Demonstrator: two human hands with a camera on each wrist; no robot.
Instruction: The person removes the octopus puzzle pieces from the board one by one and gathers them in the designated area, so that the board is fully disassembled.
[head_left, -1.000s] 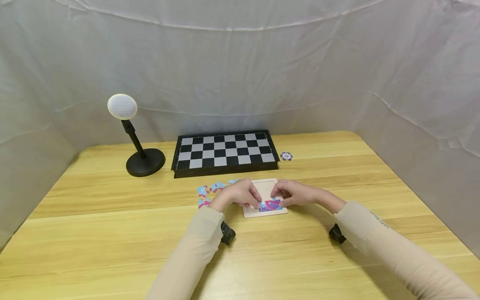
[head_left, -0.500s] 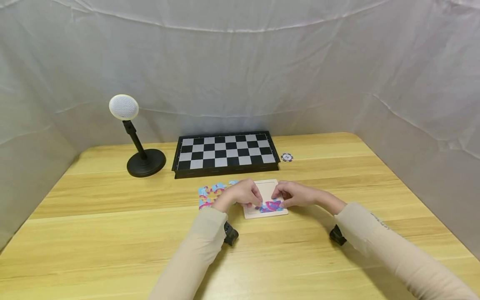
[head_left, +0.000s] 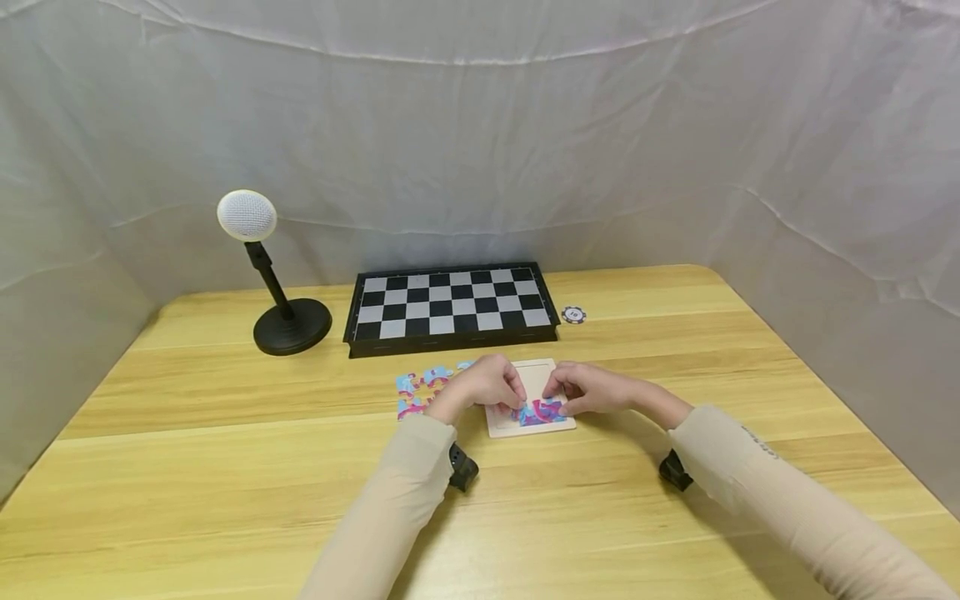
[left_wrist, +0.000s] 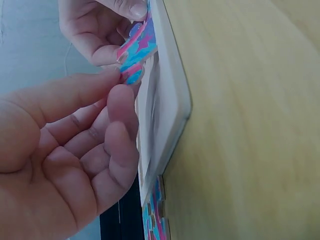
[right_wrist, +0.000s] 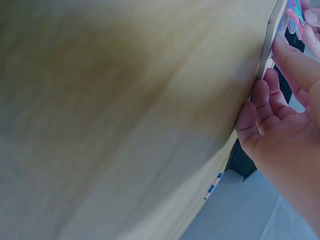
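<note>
In the head view, my left hand (head_left: 489, 385) is over the left part of a pale wooden puzzle tray (head_left: 504, 431). Its thumb and index finger pinch the edge of a blue and pink jigsaw piece (left_wrist: 133, 71), tilted above the tray floor in the left wrist view. My right hand (head_left: 596, 387) is at the tray's right side. Its thumb and fingers hold the joined pieces (head_left: 551, 411) in the near right corner, the thumb lying on top. Fingers hide part of these pieces, so how they interlock is unclear.
Several loose jigsaw pieces (head_left: 411, 407) lie left of the tray, partly behind my left hand. A black-framed checkered board (head_left: 452, 304) stands behind, with a poker chip (head_left: 573, 315) beside it. At the back left is a round white-headed microphone (head_left: 247, 217) on a black stand.
My left hand has shifted slightly, and the piece in its fingertips now tilts differently against the joined pieces. My right hand stays almost still.
</note>
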